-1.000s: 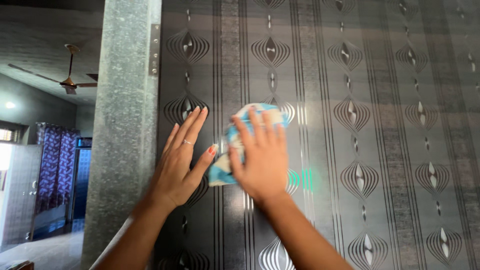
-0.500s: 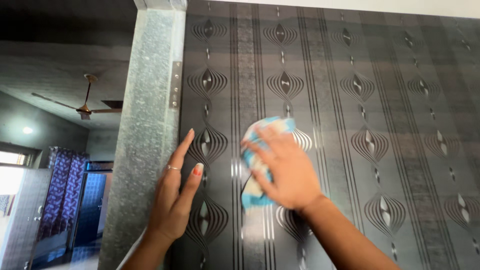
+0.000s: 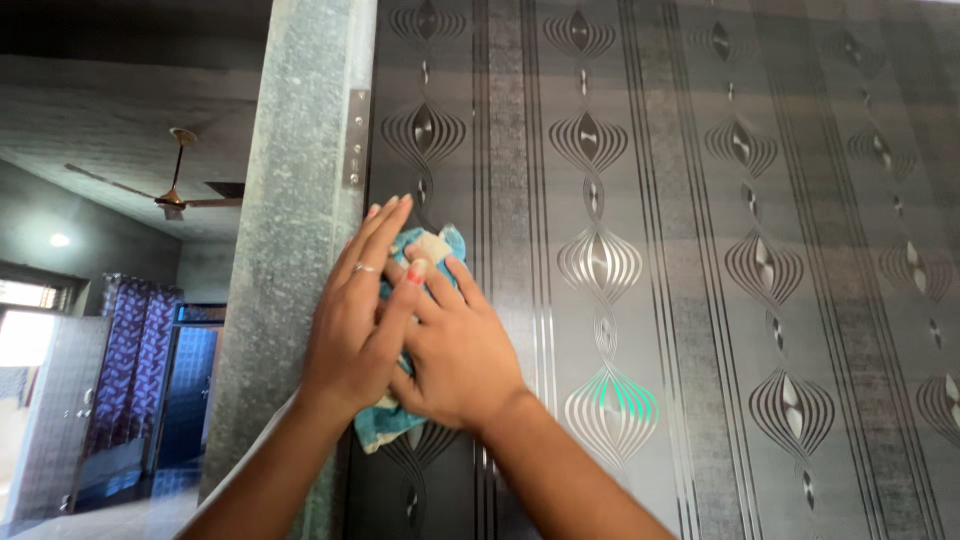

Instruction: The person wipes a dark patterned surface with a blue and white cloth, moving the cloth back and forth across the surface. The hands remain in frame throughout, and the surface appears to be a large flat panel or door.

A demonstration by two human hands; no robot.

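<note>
Both hands are flat up against a tall dark grey door panel (image 3: pixel 700 260) with a glossy printed pattern, silvery teardrop ovals stacked in columns between thin vertical stripes. The right hand (image 3: pixel 455 350) has its palm pressed onto a light blue and white cloth (image 3: pixel 385 425), fingers spread and lying flat over it rather than curled around it, so it's pinning the rag to the surface, not gripping it. A corner of the cloth pokes out above the fingertips and a bigger bunch hangs out below the wrist. The left hand (image 3: pixel 355 320) lies open too, partly overlapping the right one, fingers straight and pointing up, with a thin ring on one finger and red polish on a nail. Its edge sits right along the seam where the door meets the frame.

That frame is a speckled grey stone post (image 3: pixel 290 230), kind of granite looking, with a small metal hinge plate (image 3: pixel 354 140) screwed on just above the hands. The cloth is on the door's left edge, just beside the post, roughly at mid height of the view.

Off to the left the room opens up: grey ceiling with a brown ceiling fan (image 3: pixel 175 195), a round ceiling light (image 3: pixel 59 240), purple patterned curtains (image 3: pixel 125 350) and a blue doorway (image 3: pixel 190 390) farther back. Bright daylight comes in at the far left.
</note>
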